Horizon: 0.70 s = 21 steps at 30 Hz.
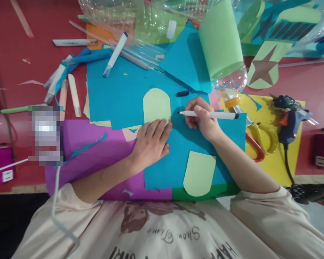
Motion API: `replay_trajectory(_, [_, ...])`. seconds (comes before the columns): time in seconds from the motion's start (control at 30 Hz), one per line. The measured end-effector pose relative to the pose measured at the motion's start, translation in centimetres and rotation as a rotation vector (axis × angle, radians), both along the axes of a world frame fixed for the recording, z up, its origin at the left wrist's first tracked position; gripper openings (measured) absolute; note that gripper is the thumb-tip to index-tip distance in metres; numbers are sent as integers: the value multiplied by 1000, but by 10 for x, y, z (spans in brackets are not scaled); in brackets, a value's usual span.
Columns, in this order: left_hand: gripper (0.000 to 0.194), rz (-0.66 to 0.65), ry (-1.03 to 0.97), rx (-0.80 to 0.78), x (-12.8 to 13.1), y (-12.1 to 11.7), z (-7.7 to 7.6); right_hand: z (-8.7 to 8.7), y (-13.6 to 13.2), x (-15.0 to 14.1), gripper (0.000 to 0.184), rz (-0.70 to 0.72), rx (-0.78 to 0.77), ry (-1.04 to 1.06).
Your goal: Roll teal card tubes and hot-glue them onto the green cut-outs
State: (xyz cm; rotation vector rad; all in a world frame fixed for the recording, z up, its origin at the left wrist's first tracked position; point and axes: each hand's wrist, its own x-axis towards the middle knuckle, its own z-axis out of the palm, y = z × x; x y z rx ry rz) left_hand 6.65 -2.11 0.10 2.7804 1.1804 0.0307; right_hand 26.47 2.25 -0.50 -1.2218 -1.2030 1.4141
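Observation:
My left hand (152, 140) lies flat, fingers stretched, over the lower end of a light green paper piece (157, 104) with a rounded top. That piece rests on blue paper (118, 97). In my right hand (202, 117) is a white marker (221, 115), held level with its dark tip pointing left, just right of the green piece. The tip seems to hover over or near the blue sheet; contact is unclear. A black cap (183, 93) sits above the tip. Nearer my body lies a second light green piece (199, 174) with its rounded end toward me.
Scissors (255, 144) and a blue glue gun (288, 120) lie on yellow paper at right. Plastic bottles (110, 14) and a green paper-wrapped bottle (220, 39) stand at the back. Several markers (115, 54) lie at upper left. Purple paper (97, 154) and a blurred-out device (45, 135) are at left.

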Motion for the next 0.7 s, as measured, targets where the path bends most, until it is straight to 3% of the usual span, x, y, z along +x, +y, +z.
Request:
replay_trajectory(0.17, [55,4,-25,-66,-1,1,-3,4,1,1,32,37,42,-128])
replay_trajectory(0.4, [48,-8,-10,-39,0,0,1,5,-1,2,17,66,22,-162])
replay_trajectory(0.7, [52,0,-10,-81,0,0,0,2,-1,2,17,50,46,-256])
